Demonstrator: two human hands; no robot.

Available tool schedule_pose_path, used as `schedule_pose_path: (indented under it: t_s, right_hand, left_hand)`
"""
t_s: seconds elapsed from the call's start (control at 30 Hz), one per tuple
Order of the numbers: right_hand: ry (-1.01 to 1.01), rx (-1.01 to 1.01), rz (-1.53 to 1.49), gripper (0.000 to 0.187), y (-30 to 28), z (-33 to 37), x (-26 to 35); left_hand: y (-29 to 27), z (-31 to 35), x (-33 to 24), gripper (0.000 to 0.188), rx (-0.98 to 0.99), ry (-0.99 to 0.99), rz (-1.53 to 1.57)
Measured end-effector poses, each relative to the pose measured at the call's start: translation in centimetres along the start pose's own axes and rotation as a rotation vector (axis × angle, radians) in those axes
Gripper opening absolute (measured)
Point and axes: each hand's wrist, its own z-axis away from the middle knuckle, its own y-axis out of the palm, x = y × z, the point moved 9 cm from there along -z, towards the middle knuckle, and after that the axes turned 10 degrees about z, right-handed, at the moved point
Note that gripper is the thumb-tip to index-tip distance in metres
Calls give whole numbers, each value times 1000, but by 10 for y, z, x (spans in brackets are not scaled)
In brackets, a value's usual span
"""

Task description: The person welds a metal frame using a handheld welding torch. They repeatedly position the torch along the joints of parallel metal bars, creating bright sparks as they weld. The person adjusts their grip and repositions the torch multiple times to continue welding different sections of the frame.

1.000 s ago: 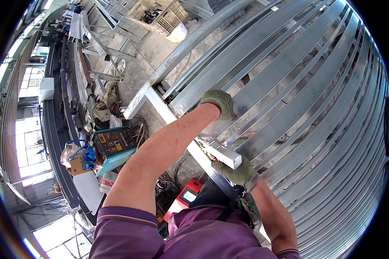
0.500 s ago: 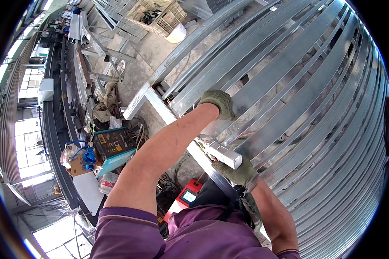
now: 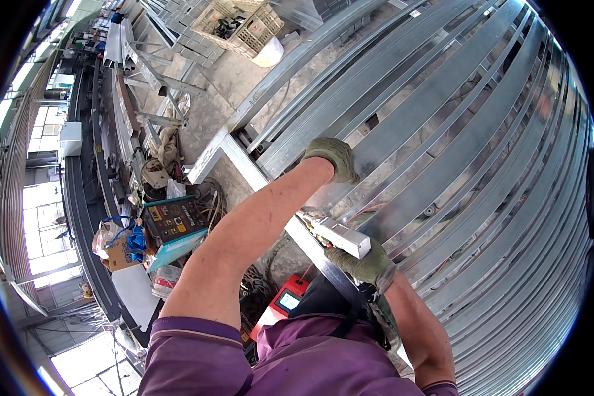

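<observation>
My left hand (image 3: 333, 160), in an olive-green work glove, is closed over a flat galvanized metal bar (image 3: 290, 153) near its end, beside the frame's end rail (image 3: 244, 162). Its fingertips are mostly hidden by the back of the hand. Closer to my body, my right hand (image 3: 366, 264), in a matching glove, is wrapped round a handheld tool with a silver box-shaped body (image 3: 342, 236). The tool's front end points up and left toward the end rail, close to the bar ends. The grip under the box is largely covered by the glove.
Parallel metal bars (image 3: 455, 165) with gaps between them fill the right side. At left stand a teal machine with a dark control panel (image 3: 175, 218) and cables. A red device with a lit screen (image 3: 288, 300) sits below my left arm. Farther off is a beige plastic crate (image 3: 251, 33).
</observation>
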Motion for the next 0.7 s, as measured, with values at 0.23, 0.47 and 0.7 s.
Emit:
schedule_pose_path:
  t_s: [0.23,0.47,0.7]
  right_hand:
    - [12,10,-87,56,1,2,2]
    - [22,40,-43,57,-2,6,11]
    - [-6,41,-40,57,-2,7,10]
  left_hand:
    - [2,-3,2,80,6,1,-5]
    - [0,-1,0,80,9,-6,-10]
    - [-2,1,-2,79,-1,4,-16]
